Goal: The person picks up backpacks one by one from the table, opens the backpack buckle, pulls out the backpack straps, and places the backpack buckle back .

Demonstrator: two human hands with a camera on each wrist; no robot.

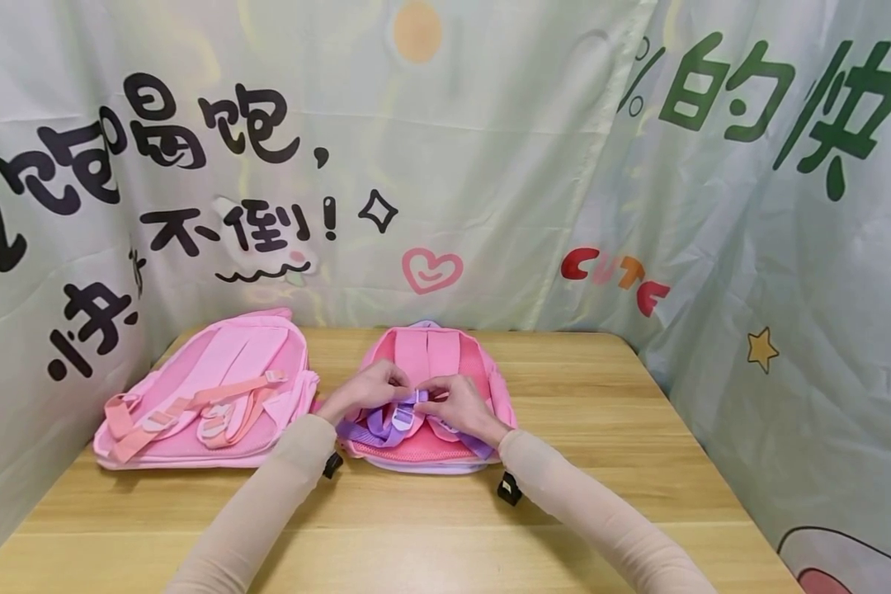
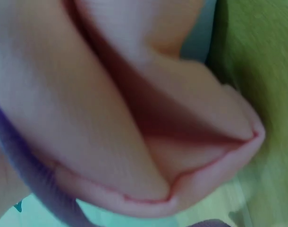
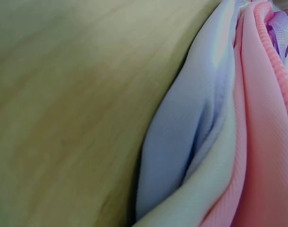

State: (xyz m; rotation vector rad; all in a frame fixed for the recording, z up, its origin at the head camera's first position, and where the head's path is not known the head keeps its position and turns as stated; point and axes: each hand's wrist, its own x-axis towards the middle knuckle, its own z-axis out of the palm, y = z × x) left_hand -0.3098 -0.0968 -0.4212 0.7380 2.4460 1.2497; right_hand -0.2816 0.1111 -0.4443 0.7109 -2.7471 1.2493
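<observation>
A pink backpack (image 1: 431, 351) with purple straps lies flat on the table, back panel and shoulder straps facing up. Both hands meet over its middle. My left hand (image 1: 367, 388) pinches a purple strap (image 1: 356, 432) from the left at a small white buckle (image 1: 420, 396). From the right, my right hand (image 1: 464, 406) pinches at the same buckle with thumb and fingers. A larger white slider (image 1: 403, 417) sits just below the fingertips. In the left wrist view, pink fabric (image 2: 148, 189) fills the frame. The right wrist view shows the bag's lavender side (image 3: 182, 137).
A second, lighter pink backpack (image 1: 223, 355) with peach straps (image 1: 178, 412) lies to the left on the wooden table (image 1: 594, 421), close beside the left forearm. Printed curtains (image 1: 475, 165) enclose the table at the back and sides.
</observation>
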